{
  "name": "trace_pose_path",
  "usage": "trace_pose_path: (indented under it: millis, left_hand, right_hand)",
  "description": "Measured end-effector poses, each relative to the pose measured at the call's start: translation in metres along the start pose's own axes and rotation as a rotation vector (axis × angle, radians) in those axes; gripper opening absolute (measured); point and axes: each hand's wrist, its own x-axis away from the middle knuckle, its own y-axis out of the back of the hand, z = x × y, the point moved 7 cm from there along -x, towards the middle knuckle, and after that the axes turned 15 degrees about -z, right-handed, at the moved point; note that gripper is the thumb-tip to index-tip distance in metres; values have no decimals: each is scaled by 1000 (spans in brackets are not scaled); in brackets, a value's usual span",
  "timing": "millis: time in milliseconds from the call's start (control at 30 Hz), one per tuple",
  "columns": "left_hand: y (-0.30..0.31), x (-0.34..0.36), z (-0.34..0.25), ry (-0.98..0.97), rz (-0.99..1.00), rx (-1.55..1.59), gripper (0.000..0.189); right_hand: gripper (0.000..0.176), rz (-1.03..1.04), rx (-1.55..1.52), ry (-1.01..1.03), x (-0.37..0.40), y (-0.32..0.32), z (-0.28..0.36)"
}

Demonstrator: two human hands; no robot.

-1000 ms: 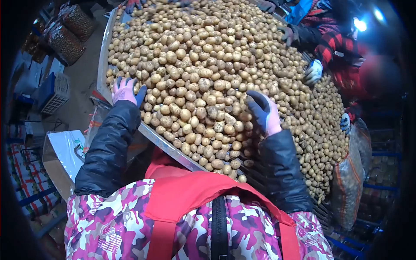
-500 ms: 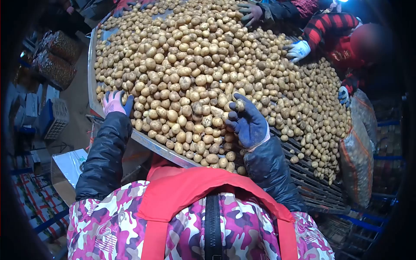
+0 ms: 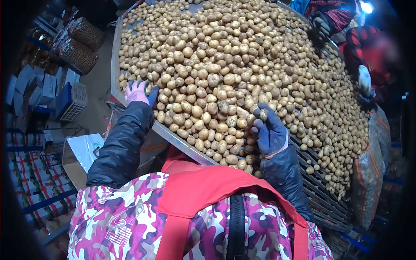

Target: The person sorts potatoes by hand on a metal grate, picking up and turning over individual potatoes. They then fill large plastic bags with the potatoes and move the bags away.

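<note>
Resting left of centre, the left hand [image 3: 138, 92] is spread on the potatoes [image 3: 216, 65]; right of centre, a small potato [image 3: 263, 115], judged firm, light and dusty, is pinched across its middle by the right hand [image 3: 271, 132].

Potatoes [image 3: 216, 78] heaped on the table [image 3: 182, 145] — left hand [image 3: 138, 92] at its edge, right hand [image 3: 271, 132] among them
</note>
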Motion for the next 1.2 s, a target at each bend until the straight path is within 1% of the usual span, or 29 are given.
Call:
trace_pose_path:
  millis: [33, 133, 167, 300, 400, 433, 467, 533, 567, 600, 667, 700, 800, 867, 967, 1033, 1067, 1133, 1200]
  left_hand:
    - [-1, 0, 1, -4, -3, 0, 53]
    - [-2, 0, 1, 8, 6, -4, 53]
    - [-2, -1, 2, -2, 4, -13, 54]
    - [3, 0, 1, 13, 19, -3, 57]
    - [1, 0, 0, 6, 30, -5, 57]
    - [1, 0, 0, 4, 26, -5, 58]
    - [2, 0, 0, 1, 22, -6, 58]
    - [4, 0, 1, -1, 12, 4, 58]
    - [3, 0, 0, -1, 4, 13, 57]
    - [0, 0, 1, -12, -18, 16, 56]
    - [-3, 0, 2, -12, -25, 10, 54]
    - [-2, 0, 1, -8, -27, 12, 53]
    - [-5, -2, 3, -14, 17, 2, 54]
    - [-6, -1, 4, -20, 17, -6, 54]
    - [-4, -1, 3, -10, 13, 1, 54]
    - [-3, -1, 2, -4, 23, 1, 54]
    - [-4, 0, 2, -5, 24, 0, 54]
    - [-5, -1, 3, -17, 2, -1, 53]
    - [-5, -1, 4, -16, 0, 0, 53]
  right_hand:
    - [39, 1, 0, -3, 2, 0, -1]
    - [34, 70, 153, 121, 10, -12, 5]
    - [31, 32, 150, 117, 11, -15, 5]
    - [30, 98, 245, 115, 12, -17, 0]
    - [30, 46, 513, 232, 11, -14, 0]
    - [30, 161, 666, 445, 17, -24, 5]
    - [30, 161, 667, 448, 15, -26, 4]
    - [34, 37, 218, -53, 8, -25, -13]
    - [42, 127, 194, -62, 7, -26, -13]
    - [44, 145, 185, -76, 12, -31, -11]
    - [45, 209, 205, -27, 12, -34, -11]
    - [46, 219, 195, -50, 14, -33, -10]
    - [46, 196, 310, 21, 19, -35, -7]
    - [48, 173, 315, 44, 22, -37, -5]
    - [43, 147, 326, 105, 24, -36, 0]
    - [31, 72, 555, 172, 25, -33, 6]
    - [31, 71, 555, 170, 25, -32, 5]
    - [23, -31, 564, 210, 22, -26, 5]
    - [21, -63, 579, 219, 20, -22, 3]
